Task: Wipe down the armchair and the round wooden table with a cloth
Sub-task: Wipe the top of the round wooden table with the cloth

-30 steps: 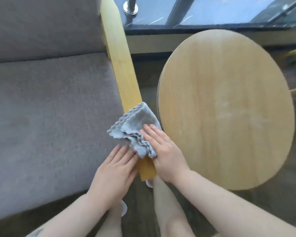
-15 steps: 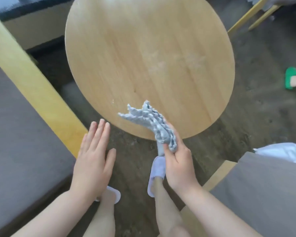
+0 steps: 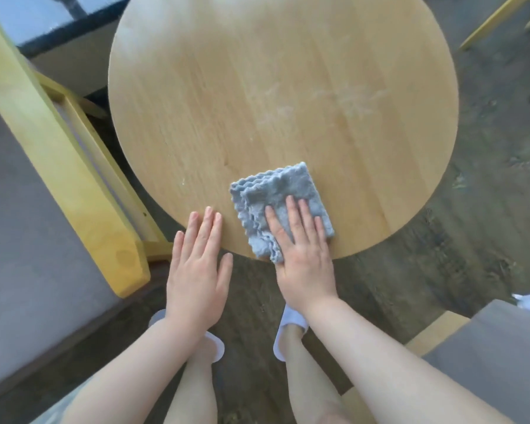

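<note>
The round wooden table fills the upper middle of the head view, with pale smears near its centre. A folded grey-blue cloth lies flat on the table's near edge. My right hand presses on the cloth with straight fingers. To its left, my left hand is flat and holds nothing, its fingertips touching the table's near rim. The armchair, with a grey seat cushion and a yellow wooden armrest, stands at the left.
A second grey-cushioned seat with a wooden frame sits at the lower right. Yellow chair legs show at the top right. My feet in white slippers stand on the dark floor below the table edge.
My right hand carried the cloth off the armrest, held it bunched over the table edge, and now presses it flat on the table. My left hand left the armrest and reached the table rim.
</note>
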Available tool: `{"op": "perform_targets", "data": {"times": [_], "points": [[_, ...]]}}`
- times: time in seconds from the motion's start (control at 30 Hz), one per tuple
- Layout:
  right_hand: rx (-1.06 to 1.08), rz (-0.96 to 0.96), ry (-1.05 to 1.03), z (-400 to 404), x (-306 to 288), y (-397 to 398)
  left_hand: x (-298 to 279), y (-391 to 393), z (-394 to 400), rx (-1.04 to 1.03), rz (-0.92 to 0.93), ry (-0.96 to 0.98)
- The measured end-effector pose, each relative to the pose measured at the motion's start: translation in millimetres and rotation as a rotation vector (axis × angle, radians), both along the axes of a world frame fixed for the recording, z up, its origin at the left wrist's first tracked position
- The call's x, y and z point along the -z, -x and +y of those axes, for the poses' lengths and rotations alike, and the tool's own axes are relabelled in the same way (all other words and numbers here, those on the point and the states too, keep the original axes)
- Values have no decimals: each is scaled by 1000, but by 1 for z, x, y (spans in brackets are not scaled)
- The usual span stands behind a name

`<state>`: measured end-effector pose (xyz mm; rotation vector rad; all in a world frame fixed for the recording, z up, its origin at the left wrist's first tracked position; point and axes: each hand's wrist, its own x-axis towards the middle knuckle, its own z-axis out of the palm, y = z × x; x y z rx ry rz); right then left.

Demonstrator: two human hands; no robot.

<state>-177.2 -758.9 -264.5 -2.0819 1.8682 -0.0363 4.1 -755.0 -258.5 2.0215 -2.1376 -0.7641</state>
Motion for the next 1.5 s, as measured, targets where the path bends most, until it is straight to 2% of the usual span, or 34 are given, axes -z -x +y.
{"op": "perform_targets", "data": {"times": [0.03, 0.13, 0.17, 0.2, 0.3, 0.33, 0.37, 0.47, 0.5, 0.57, 0.67, 0.77, 0.87, 0.93, 1.03, 1.07, 1.17, 1.2, 1.27, 1.33, 1.37, 1.47, 1.5], "points": [[-34, -5, 13, -7, 2, 11, 0, 3, 1, -26, -5, 9], [265, 32, -18, 2, -1, 50, -5, 19, 4, -120, 21, 2], [296, 38, -27, 12, -4, 54, -6, 28, 5, -128, 36, 9], [231, 18, -43, 20, -6, 54, -7, 40, 6, -111, 49, 17], [-196, -39, -40, 15, -2, 67, -5, 81, 8, -33, 79, 33], [-249, -26, -17, 4, 0, 81, -5, 93, 8, -36, 91, 30], [-220, -6, -14, -5, 1, 97, -6, 105, 6, -49, 96, 22], [52, 8, -33, 4, -3, 128, -7, 132, 1, -76, 108, 18], [50, 34, -13, 14, -4, 128, -7, 139, -1, -73, 120, 22], [-59, 88, -7, 25, -7, 117, -7, 149, -7, -60, 152, 36], [-162, 48, 27, -9, -6, 110, -5, 155, -20, -95, 171, 51], [-124, 66, 57, -44, -2, 135, -1, 151, -35, -76, 143, 61], [-47, 114, 40, -22, 2, 147, 2, 149, -34, -26, 132, 76], [-189, 137, 16, -2, 1, 133, 2, 150, -28, -44, 140, 69], [-402, 102, -16, -15, 3, 142, 8, 149, -20, -72, 141, 71], [-355, 78, -34, -19, 3, 150, 11, 150, -19, -71, 132, 76], [96, 50, -57, 1, 0, 146, 17, 158, -16, -124, 77, 93], [130, 55, -48, 9, 1, 135, 18, 164, -18, -163, 59, 97], [-69, 53, -42, 3, 1, 124, 20, 174, -22, -247, 32, 100], [-279, 75, -35, -29, 1, 145, 23, 182, -27, -337, 21, 91], [-263, 83, -30, -44, 0, 161, 23, 186, -28, -375, 14, 85], [34, 95, -34, -47, -2, 186, 23, 201, -31, -463, -17, 80], [28, 116, -23, -39, -1, 182, 23, 206, -33, -497, -24, 78]]}}
